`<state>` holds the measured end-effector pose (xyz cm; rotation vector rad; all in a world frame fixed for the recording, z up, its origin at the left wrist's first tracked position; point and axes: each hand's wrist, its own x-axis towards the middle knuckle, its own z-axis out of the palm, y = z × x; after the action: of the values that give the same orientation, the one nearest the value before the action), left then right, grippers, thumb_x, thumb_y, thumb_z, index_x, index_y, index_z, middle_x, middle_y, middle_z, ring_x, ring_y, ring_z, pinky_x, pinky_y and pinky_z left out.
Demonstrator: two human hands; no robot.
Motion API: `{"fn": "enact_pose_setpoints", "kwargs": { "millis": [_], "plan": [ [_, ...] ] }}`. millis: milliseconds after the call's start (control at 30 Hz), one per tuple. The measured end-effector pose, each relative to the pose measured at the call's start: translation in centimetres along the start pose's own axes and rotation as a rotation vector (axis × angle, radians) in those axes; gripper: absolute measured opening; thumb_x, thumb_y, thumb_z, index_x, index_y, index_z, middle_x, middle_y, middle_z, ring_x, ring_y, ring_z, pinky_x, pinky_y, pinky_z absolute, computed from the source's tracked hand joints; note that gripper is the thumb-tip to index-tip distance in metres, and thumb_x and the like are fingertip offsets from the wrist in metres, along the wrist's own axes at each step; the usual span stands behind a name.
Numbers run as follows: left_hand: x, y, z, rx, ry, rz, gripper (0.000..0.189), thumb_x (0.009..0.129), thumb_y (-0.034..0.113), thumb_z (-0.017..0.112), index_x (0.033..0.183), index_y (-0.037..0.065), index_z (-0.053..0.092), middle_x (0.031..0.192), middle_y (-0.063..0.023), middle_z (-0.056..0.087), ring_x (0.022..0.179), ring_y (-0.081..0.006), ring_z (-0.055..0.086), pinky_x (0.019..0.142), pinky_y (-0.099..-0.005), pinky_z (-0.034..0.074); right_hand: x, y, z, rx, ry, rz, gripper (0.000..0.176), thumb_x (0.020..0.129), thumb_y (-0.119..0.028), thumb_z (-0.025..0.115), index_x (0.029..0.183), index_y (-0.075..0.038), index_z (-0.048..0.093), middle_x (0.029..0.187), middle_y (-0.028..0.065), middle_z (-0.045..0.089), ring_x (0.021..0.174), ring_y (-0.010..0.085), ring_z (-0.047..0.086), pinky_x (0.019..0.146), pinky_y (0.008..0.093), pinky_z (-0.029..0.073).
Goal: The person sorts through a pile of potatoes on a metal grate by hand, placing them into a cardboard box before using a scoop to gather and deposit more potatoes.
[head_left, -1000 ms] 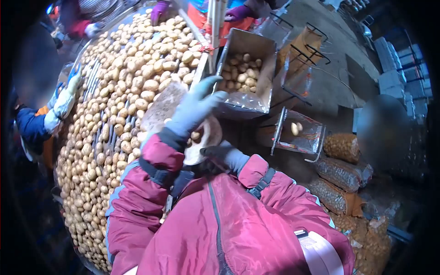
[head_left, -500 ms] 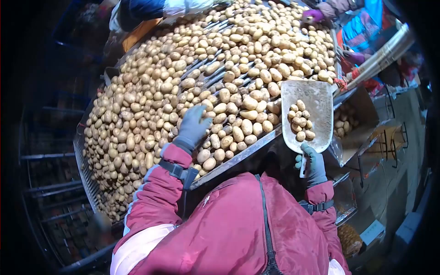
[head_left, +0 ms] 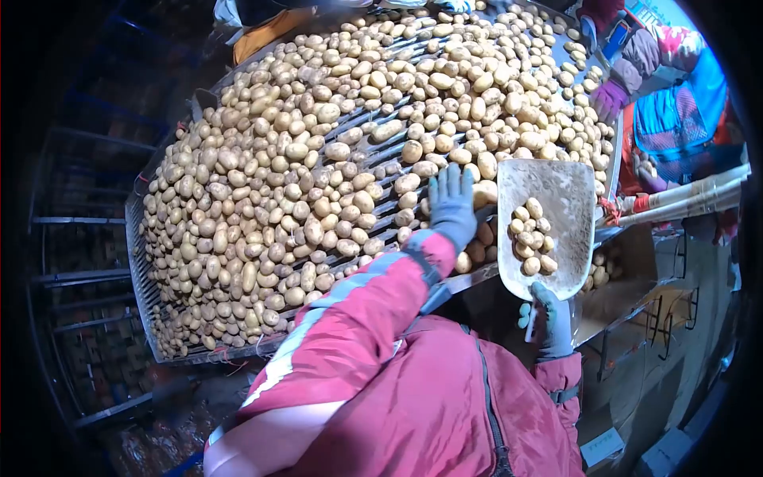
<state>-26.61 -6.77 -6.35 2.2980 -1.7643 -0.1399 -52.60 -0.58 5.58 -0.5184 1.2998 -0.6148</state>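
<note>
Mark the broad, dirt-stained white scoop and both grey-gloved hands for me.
Dirt-stained white scoop (head_left: 566, 195): head view, bare upper part of the blade.
Grey-gloved left hand (head_left: 453, 216): head view, back of the hand.
Grey-gloved right hand (head_left: 551, 329): head view, middle of the glove.

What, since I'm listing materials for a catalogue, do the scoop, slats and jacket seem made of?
Scoop: probably plastic, worn and matt, from its pale, dirt-stained face and rounded rim; painted metal is possible.
Slats: likely metal, given their thin, straight, dark bars with bluish glints, though coating can't be told.
Jacket: woven synthetic, probably, judging by soft creases and faint sheen.
</note>
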Motion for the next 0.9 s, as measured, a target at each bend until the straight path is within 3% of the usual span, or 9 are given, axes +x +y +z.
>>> {"fn": "enact_pose_setpoints", "kwargs": {
  "millis": [67,100,267,300,367,600,733,800,900],
  "plan": [
    [2.7,2.2,2.8,0.258,0.053,0.043,0.067,0.094,0.02,0.052,0.157,0.011,0.032,0.158,-0.0146,0.038,0.148,-0.0364,0.031,0.124,-0.0573,0.017,1.3,-0.4,-1.0,0.029,0.001,0.03,0.027,0.095,-0.023,0.066,0.114,-0.005,0.062,0.079,0.0047,0.065,0.055,0.0153,0.062,0.043,0.0295,0.052],
    [3.9,3.7,0.3,-0.307,-0.196,-0.093,0.065,0.093,0.007,0.042,0.157,0.012,0.03,0.154,-0.0131,0.041,0.147,-0.036,0.033,0.124,-0.0573,0.018,2.0,-0.7,-1.4,0.066,-0.004,0.054,0.027,0.095,-0.022,0.066,0.115,-0.005,0.061,0.08,0.0042,0.064,0.056,0.015,0.062,0.042,0.0296,0.052],
    [1.8,0.2,-5.5,-0.343,-0.075,0.186,0.063,0.08,0.036,0.07,0.134,0.005,0.059,0.147,-0.0205,0.049,0.143,-0.0368,0.038,0.119,-0.05,0.027,5.5,-3.2,-0.9,0.066,-0.081,0.025,0.024,0.095,-0.022,0.065,0.114,-0.007,0.062,0.081,0.0032,0.065,0.058,0.015,0.063,0.044,0.029,0.052],
    [1.4,0.0,-11.8,-0.259,-0.295,-0.053,0.066,0.079,0.039,0.075,0.132,0.004,0.059,0.14,-0.0194,0.054,0.133,-0.0364,0.048,0.113,-0.0485,0.036,5.9,-3.8,-0.5,0.072,-0.105,0.033,0.024,0.096,-0.023,0.066,0.113,-0.007,0.062,0.081,0.0033,0.065,0.059,0.0149,0.063,0.045,0.0288,0.051],
    [-3.0,-12.9,-2.5,0.217,0.076,0.064,0.065,0.079,0.038,0.08,0.13,0.004,0.059,0.13,-0.0183,0.059,0.116,-0.0377,0.057,0.103,-0.0477,0.045,6.8,-4.6,-0.5,0.042,-0.161,0.107,0.024,0.097,-0.024,0.066,0.112,-0.005,0.062,0.081,0.0042,0.065,0.062,0.0151,0.063,0.047,0.0287,0.05],
    [-12.3,-21.8,-9.9,0.142,0.089,-0.649,0.074,0.087,0.046,0.074,0.147,0.009,0.051,0.153,-0.0257,0.041,0.137,-0.0451,0.04,0.115,-0.0564,0.032,11.3,-2.7,-1.1,0.019,-0.214,0.22,0.029,0.098,-0.027,0.064,0.108,-0.001,0.065,0.075,0.0099,0.066,0.056,0.0203,0.062,0.049,0.0315,0.052],
    [-11.7,-19.4,-4.6,0.031,0.133,-0.404,0.075,0.085,0.046,0.076,0.147,0.011,0.052,0.15,-0.0239,0.042,0.135,-0.0461,0.038,0.115,-0.0552,0.033,11.4,-2.9,-0.6,-0.016,-0.197,0.215,0.027,0.097,-0.026,0.064,0.107,-0.002,0.066,0.074,0.0096,0.066,0.055,0.0208,0.062,0.05,0.0319,0.052],
    [-12.0,-21.5,4.6,1.243,0.082,0.092,0.071,0.083,0.043,0.077,0.144,0.013,0.056,0.149,-0.0211,0.045,0.135,-0.0432,0.038,0.115,-0.0532,0.034,11.9,-2.4,-0.5,0.002,-0.216,0.278,0.026,0.097,-0.029,0.065,0.109,-0.006,0.065,0.073,0.0049,0.065,0.056,0.0179,0.061,0.049,0.0318,0.052],
    [-7.3,-8.9,-2.1,-0.313,-0.067,-0.118,0.067,0.084,0.049,0.072,0.14,0.016,0.059,0.151,-0.0145,0.046,0.139,-0.0402,0.037,0.117,-0.058,0.027,11.7,-2.7,0.2,0.03,-0.246,0.271,0.027,0.096,-0.03,0.066,0.108,-0.006,0.065,0.072,0.0045,0.065,0.053,0.018,0.06,0.048,0.0303,0.051]
  ]
}}
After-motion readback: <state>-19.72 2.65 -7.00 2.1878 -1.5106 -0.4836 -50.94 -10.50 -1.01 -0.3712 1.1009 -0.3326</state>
